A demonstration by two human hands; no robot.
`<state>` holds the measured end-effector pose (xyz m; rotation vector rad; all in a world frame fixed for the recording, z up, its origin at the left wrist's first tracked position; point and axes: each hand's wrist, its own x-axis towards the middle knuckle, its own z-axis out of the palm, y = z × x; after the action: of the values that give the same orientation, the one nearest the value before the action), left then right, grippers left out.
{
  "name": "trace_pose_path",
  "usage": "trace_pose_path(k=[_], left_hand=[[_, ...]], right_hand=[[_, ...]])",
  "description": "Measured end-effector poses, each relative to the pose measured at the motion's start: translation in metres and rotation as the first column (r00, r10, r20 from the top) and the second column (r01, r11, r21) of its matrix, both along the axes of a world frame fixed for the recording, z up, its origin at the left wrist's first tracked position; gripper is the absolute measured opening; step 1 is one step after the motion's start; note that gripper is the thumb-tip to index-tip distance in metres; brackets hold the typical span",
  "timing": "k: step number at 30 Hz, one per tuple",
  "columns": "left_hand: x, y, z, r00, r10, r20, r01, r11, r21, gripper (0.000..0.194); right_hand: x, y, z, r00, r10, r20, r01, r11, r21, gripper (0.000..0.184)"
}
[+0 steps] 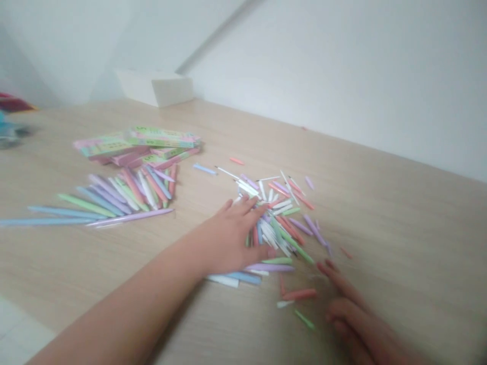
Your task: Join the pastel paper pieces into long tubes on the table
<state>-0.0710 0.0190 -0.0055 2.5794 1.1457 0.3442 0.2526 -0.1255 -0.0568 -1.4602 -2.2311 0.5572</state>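
My left hand point(230, 238) lies palm down with its fingers spread over a loose pile of pen parts point(272, 233). White, purple, coral, green and blue caps and barrel pieces make up the pile, along with thin white refills point(227, 172). What lies beneath the palm is hidden. Blurred at the lower right, my right hand point(353, 309) has a finger or two stretched toward the pile and others bent; nothing shows in it. Near its fingertips are a coral pen piece point(300, 294) and a small green piece point(304, 319).
Left of the pile, several pastel pens point(114, 195) lie fanned out on the wooden table point(399, 243). Behind them are stacked pink and green printed boxes point(140, 144). A white box point(163, 90) stands against the wall. Red and blue items sit at the far left edge.
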Motion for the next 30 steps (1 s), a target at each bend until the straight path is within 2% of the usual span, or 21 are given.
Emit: trace_pose_path(k=[1, 3, 5, 7, 9, 11, 14, 16, 18, 20, 21, 25, 28, 30], left_hand=[[0.007, -0.015, -0.001, 1.0, -0.001, -0.017, 0.001, 1.0, 0.005, 0.105], [0.024, -0.048, -0.005, 0.997, -0.054, -0.057, 0.055, 0.998, 0.005, 0.113], [0.044, -0.076, -0.012, 0.992, -0.116, -0.056, 0.116, 0.993, 0.009, 0.116], [0.061, -0.091, -0.021, 0.989, -0.138, -0.049, 0.139, 0.99, 0.027, 0.106], [0.07, -0.093, -0.028, 0.995, -0.086, -0.041, 0.088, 0.996, 0.031, 0.093], [0.072, -0.085, -0.031, 0.996, -0.087, -0.024, 0.088, 0.995, 0.044, 0.079], [0.072, -0.07, -0.032, 0.996, -0.092, -0.018, 0.094, 0.992, 0.086, 0.067], [0.075, -0.061, -0.032, 0.995, -0.096, -0.031, 0.099, 0.989, 0.114, 0.063], [0.082, -0.053, -0.031, 0.993, -0.11, -0.046, 0.116, 0.983, 0.14, 0.06], [0.089, -0.044, -0.03, 0.992, -0.12, -0.044, 0.125, 0.978, 0.167, 0.057], [0.091, -0.04, -0.03, 0.992, -0.123, -0.036, 0.127, 0.976, 0.178, 0.056], [0.094, -0.028, -0.032, 0.99, -0.143, 0.012, 0.138, 0.972, 0.192, 0.055], [0.091, -0.024, -0.032, 0.989, -0.143, 0.038, 0.135, 0.978, 0.157, 0.056], [0.091, -0.022, -0.032, 0.991, -0.126, 0.046, 0.12, 0.986, 0.119, 0.057]], right_hand=[[-0.008, -0.007, 0.0, 0.998, 0.039, 0.053, -0.038, 0.999, -0.022, 0.029], [-0.022, -0.005, 0.001, 0.99, 0.074, 0.121, -0.07, 0.997, -0.037, 0.035], [-0.03, 0.008, 0.001, 0.99, 0.067, 0.122, -0.066, 0.998, -0.017, 0.047], [-0.035, 0.021, 0.0, 0.993, 0.068, 0.1, -0.07, 0.998, 0.009, 0.06], [-0.038, 0.029, -0.001, 0.996, 0.07, 0.061, -0.072, 0.997, 0.025, 0.061], [-0.036, 0.034, 0.0, 0.999, 0.04, -0.004, -0.039, 0.998, 0.057, 0.045], [-0.015, 0.046, 0.003, 0.989, -0.115, -0.096, 0.129, 0.979, 0.159, 0.023], [0.013, 0.065, 0.005, 0.955, -0.272, -0.118, 0.293, 0.926, 0.239, 0.021], [0.046, 0.093, 0.005, 0.886, -0.444, -0.134, 0.464, 0.837, 0.289, 0.02], [0.078, 0.127, 0.003, 0.791, -0.601, -0.114, 0.609, 0.757, 0.235, 0.021], [0.091, 0.146, 0.001, 0.76, -0.641, -0.109, 0.648, 0.732, 0.212, 0.022], [0.121, 0.227, -0.004, 0.694, -0.714, -0.099, 0.719, 0.678, 0.151, 0.024], [0.124, 0.286, -0.004, 0.671, -0.731, -0.129, 0.742, 0.66, 0.12, 0.028], [0.119, 0.322, -0.002, 0.679, -0.715, -0.165, 0.733, 0.671, 0.108, 0.033]])
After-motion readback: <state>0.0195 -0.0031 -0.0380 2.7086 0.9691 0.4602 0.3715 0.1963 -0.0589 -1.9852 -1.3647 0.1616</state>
